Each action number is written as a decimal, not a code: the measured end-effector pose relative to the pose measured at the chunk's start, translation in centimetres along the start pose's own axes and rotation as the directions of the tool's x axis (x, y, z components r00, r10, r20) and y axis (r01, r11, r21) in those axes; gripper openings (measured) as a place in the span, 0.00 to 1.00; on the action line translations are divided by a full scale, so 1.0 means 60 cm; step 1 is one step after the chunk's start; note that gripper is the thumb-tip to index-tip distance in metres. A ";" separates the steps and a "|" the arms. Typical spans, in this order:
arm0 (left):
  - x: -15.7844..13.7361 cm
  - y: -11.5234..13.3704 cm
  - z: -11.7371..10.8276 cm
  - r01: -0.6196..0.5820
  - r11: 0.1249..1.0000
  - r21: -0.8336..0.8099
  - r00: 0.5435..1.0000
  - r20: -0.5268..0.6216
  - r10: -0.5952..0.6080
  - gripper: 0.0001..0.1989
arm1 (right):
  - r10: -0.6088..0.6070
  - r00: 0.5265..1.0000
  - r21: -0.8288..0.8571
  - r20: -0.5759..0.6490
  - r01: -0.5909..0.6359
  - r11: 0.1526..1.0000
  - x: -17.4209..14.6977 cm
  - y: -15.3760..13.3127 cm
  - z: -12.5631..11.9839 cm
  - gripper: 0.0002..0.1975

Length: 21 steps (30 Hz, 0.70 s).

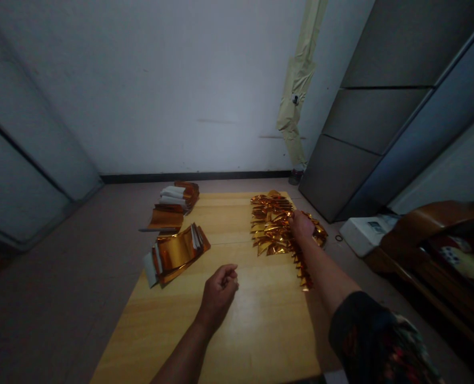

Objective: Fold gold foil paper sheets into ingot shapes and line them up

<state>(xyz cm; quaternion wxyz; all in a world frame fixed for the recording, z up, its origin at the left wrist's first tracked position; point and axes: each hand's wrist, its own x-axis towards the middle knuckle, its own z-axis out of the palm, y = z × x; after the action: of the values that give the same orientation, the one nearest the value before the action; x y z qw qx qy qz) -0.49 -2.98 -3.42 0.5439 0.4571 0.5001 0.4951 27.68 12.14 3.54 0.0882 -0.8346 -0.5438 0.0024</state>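
My left hand (221,290) is over the middle of the wooden table (252,330), its fingers loosely curled and nothing visible in them. At the table's right side my right hand (302,226) reaches into a heap of folded gold foil papers (271,226). Its fingers are closed at the heap and seem to pinch a folded piece, though the fingertips are partly hidden. The folded papers lie in overlapping rows with pointed ends. On the left of the table is a stack of flat gold foil sheets (176,250), curved, with pale backs.
Another bundle of foil sheets (176,197) overhangs the table's far left corner. A white wall (200,106) rises behind. To the right stand a grey cabinet (364,138), a white box (364,234) and carved wooden furniture (432,240). A small ring (338,238) lies on the floor.
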 end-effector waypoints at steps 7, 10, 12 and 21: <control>0.002 0.002 0.003 -0.007 1.000 0.014 1.000 -0.013 0.007 0.15 | -0.013 1.000 0.018 -0.016 0.013 1.000 -0.006 -0.003 -0.018 0.12; 0.004 0.000 0.006 -0.020 0.999 0.029 0.999 -0.028 0.020 0.15 | -0.103 0.990 0.046 -0.100 0.108 0.993 -0.030 -0.019 -0.035 0.12; 0.006 0.000 0.008 -0.037 0.999 0.033 0.998 -0.050 0.038 0.15 | -0.223 0.961 0.093 -0.164 0.240 0.966 -0.064 -0.038 -0.039 0.09; 0.055 0.046 -0.070 -0.063 0.933 0.355 0.872 -0.436 0.225 0.18 | -0.587 0.805 0.286 -0.080 0.583 0.760 -0.252 -0.116 0.042 0.07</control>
<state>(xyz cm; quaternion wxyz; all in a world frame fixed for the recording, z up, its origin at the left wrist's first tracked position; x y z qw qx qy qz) -4.87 0.57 -1.35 0.2834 0.4445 0.6563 0.5398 14.95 1.51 0.71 0.2049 -0.6001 -0.7707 0.0622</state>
